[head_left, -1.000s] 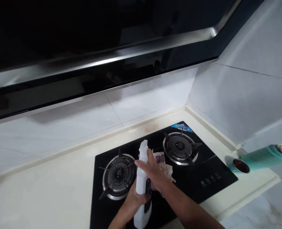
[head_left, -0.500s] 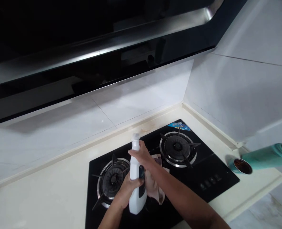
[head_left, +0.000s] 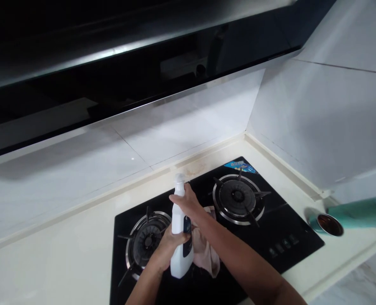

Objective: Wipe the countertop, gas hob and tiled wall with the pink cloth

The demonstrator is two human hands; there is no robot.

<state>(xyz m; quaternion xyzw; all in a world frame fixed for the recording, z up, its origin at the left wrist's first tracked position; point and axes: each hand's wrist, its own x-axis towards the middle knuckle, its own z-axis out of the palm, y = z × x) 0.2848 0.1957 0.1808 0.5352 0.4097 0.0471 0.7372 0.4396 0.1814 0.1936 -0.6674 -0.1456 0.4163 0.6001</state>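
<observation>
Left hand: our left hand (head_left: 170, 248) comes in from the lower left and closes around the body of the white plastic bottle, above the near edge of the hob.

Right hand: our right hand (head_left: 186, 202) wraps the bottle's upper part from the right, fingers curled across the front. We cannot tell whether it is turning the top.

Bottle: the white plastic bottle (head_left: 180, 264) stands nearly upright in our two hands, above the hob and between its burners, with a dark label (head_left: 187, 231) facing right. Its narrow top (head_left: 179, 180) rises just above our right hand.

Grip: our hold looks sound, since the lower hand seems to carry the weight and the upper one steadies the top. Keeping the bottle upright seems wise.

Cloth: a pink cloth (head_left: 205, 250) hangs just behind the bottle, under our right forearm, on the hob.

Hob: the black glass gas hob (head_left: 289, 254) has its left burner (head_left: 148, 239) beside the bottle and its right burner (head_left: 238, 197) beyond the cloth.

Beyond the hob: a blue sticker (head_left: 241, 166) sits on its far edge. A teal flask (head_left: 359, 214) lies to its right, on the cream tabletop (head_left: 48, 237), beside a small cup (head_left: 329, 224) with dark liquid inside.
</observation>
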